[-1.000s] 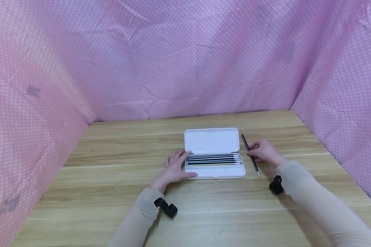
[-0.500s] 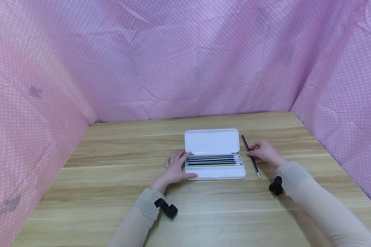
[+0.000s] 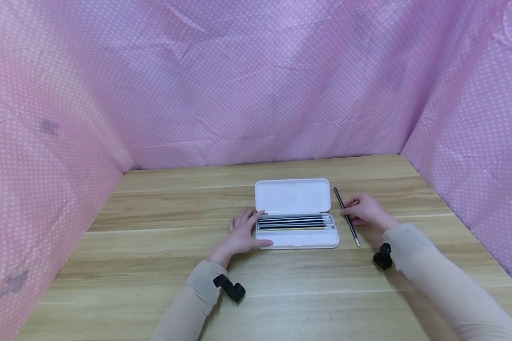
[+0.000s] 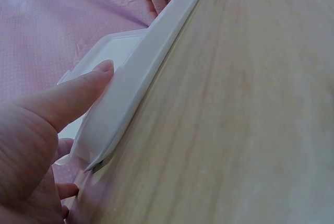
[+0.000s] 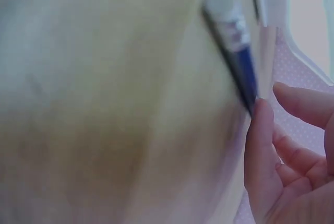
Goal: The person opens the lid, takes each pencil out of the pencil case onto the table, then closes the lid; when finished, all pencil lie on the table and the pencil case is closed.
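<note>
A white pencil case [image 3: 296, 242] lies unfolded on the table, its lid [image 3: 293, 195] tipped back behind the base. Several dark striped pencils [image 3: 296, 221] lie side by side in the base, white ends to the right. My left hand [image 3: 240, 237] holds the case's left end, thumb at the front and fingers round toward the hinge; the thumb [image 4: 83, 96] on the front wall shows in the left wrist view. Right of the case a single dark pencil [image 3: 351, 228] slants with its white end toward me. My right hand [image 3: 367, 210] pinches it near the middle; the thumb hides part of it.
The wood-grain table [image 3: 162, 203] runs back to a pink dotted cloth [image 3: 222, 85] that hangs behind and along both sides. A black wrist camera [image 3: 230, 287] sits on the left sleeve, another wrist camera [image 3: 383, 256] on the right.
The head view has shifted very slightly, so the table sits a little lower in the picture. Both hands, the case and the pencil keep their places.
</note>
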Action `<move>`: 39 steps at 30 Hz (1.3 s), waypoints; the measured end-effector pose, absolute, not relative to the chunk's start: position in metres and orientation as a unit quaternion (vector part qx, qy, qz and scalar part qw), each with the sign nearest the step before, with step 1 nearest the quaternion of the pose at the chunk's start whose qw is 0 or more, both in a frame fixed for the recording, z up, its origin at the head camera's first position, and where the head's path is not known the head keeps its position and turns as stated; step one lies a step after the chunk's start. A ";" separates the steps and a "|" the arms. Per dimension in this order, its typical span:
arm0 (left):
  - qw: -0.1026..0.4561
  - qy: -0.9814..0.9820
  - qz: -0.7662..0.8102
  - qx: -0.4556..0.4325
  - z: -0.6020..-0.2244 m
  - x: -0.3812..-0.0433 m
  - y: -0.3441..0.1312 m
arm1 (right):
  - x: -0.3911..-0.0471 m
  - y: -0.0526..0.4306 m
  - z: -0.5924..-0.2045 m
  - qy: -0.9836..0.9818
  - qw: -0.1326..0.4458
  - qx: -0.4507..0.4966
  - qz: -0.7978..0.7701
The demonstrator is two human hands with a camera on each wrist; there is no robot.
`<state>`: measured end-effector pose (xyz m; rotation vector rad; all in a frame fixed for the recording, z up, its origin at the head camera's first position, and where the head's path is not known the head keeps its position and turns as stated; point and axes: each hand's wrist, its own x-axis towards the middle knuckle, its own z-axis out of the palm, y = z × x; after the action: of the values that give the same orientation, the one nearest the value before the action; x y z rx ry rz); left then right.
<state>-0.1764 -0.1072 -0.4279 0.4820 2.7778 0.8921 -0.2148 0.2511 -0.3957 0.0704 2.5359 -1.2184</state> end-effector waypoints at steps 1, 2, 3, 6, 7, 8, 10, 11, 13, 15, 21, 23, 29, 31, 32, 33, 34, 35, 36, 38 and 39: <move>0.092 0.935 0.301 0.162 -0.428 -0.176 -0.107 | -0.215 0.252 -0.394 0.889 0.164 0.022 -0.427; 0.091 0.935 0.301 0.162 -0.428 -0.176 -0.107 | -0.216 0.252 -0.392 0.888 0.165 0.020 -0.429; 0.092 0.936 0.301 0.161 -0.428 -0.176 -0.107 | -0.216 0.252 -0.390 0.885 0.168 0.021 -0.433; 0.093 0.936 0.301 0.160 -0.428 -0.176 -0.107 | -0.217 0.252 -0.382 0.885 0.166 0.018 -0.435; 0.093 0.935 0.301 0.160 -0.428 -0.176 -0.107 | -0.218 0.252 -0.379 0.884 0.166 0.014 -0.436; 0.093 0.936 0.301 0.161 -0.427 -0.176 -0.107 | -0.218 0.251 -0.376 0.885 0.163 0.013 -0.435; 0.092 0.936 0.300 0.161 -0.427 -0.176 -0.106 | -0.218 0.247 -0.369 0.888 0.156 0.008 -0.433; 0.092 0.936 0.300 0.161 -0.427 -0.176 -0.106 | -0.218 0.245 -0.366 0.888 0.153 0.000 -0.434; 0.093 0.936 0.300 0.161 -0.426 -0.175 -0.106 | -0.217 0.240 -0.361 0.886 0.152 -0.009 -0.438; 0.093 0.935 0.300 0.162 -0.425 -0.175 -0.106 | -0.216 0.234 -0.357 0.885 0.151 -0.017 -0.441; 0.094 0.935 0.302 0.162 -0.424 -0.175 -0.106 | -0.210 0.215 -0.351 0.882 0.148 -0.075 -0.442; 0.095 0.935 0.303 0.160 -0.425 -0.175 -0.106 | -0.208 0.208 -0.351 0.877 0.150 -0.097 -0.446; 0.095 0.933 0.307 0.162 -0.427 -0.176 -0.107 | -0.209 0.185 -0.354 0.886 0.159 -0.118 -0.420; 0.095 0.932 0.308 0.163 -0.426 -0.176 -0.107 | -0.210 0.178 -0.355 0.890 0.159 -0.124 -0.408; 0.095 0.932 0.308 0.164 -0.427 -0.177 -0.107 | -0.209 0.175 -0.356 0.892 0.159 -0.129 -0.402; 0.094 0.932 0.308 0.165 -0.426 -0.177 -0.107 | -0.209 0.172 -0.357 0.894 0.159 -0.135 -0.397; 0.094 0.932 0.307 0.165 -0.426 -0.177 -0.107 | -0.209 0.169 -0.358 0.895 0.158 -0.146 -0.391; 0.094 0.933 0.306 0.165 -0.426 -0.177 -0.107 | -0.208 0.166 -0.359 0.897 0.156 -0.154 -0.384; 0.095 0.933 0.306 0.165 -0.426 -0.177 -0.107 | -0.208 0.163 -0.361 0.899 0.154 -0.163 -0.376; 0.096 0.933 0.305 0.164 -0.426 -0.178 -0.107 | -0.207 0.158 -0.363 0.901 0.152 -0.181 -0.363; 0.097 0.933 0.306 0.163 -0.425 -0.178 -0.107 | -0.207 0.156 -0.364 0.902 0.152 -0.189 -0.357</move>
<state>-0.1776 -0.1071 -0.4255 0.4827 2.7629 0.9070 -0.2069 0.1558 -0.3639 -0.5428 2.5892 -1.0243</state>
